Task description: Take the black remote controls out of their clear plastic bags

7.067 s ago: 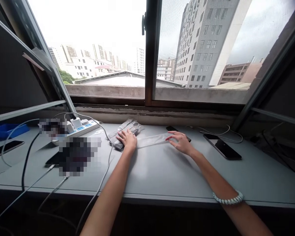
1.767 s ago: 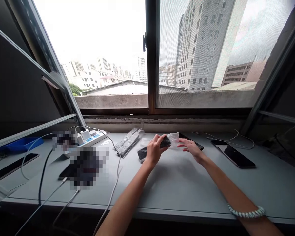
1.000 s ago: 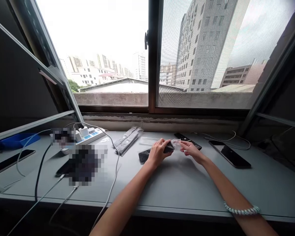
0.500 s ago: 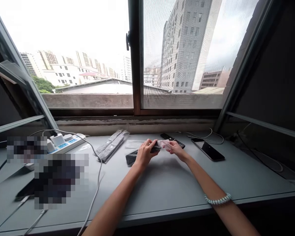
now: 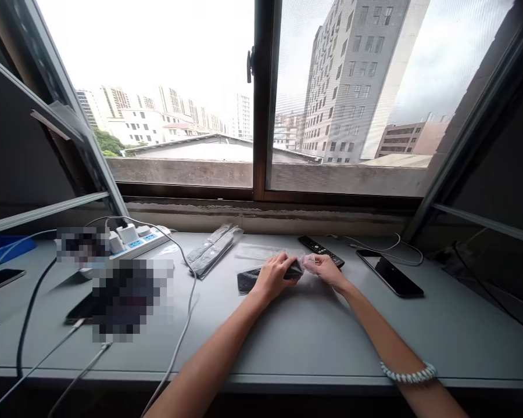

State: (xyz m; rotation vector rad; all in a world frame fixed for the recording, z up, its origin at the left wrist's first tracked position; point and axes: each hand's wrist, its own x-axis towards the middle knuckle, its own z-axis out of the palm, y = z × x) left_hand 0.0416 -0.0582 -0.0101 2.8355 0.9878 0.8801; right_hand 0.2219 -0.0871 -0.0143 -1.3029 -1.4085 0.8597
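**Wide Room in Front, Tight Gaps Beyond**

Between the left arm (image 5: 218, 342) and right arm (image 5: 370, 319), the desk (image 5: 305, 337) lies open to its front edge, leaving a hand a broad way in. More open surface spreads to the right of the right arm, below the phone (image 5: 390, 274).

Ahead is tighter: the remote control (image 5: 322, 251) lies just beyond the right hand (image 5: 325, 270), with only a narrow gap between it and the phone. Past the left hand (image 5: 275, 276), a flat clear sleeve (image 5: 255, 251) and bagged packs (image 5: 215, 251) take up the surface. Leftward, a pale cable (image 5: 190, 310) crosses the desk and drops over its front edge.
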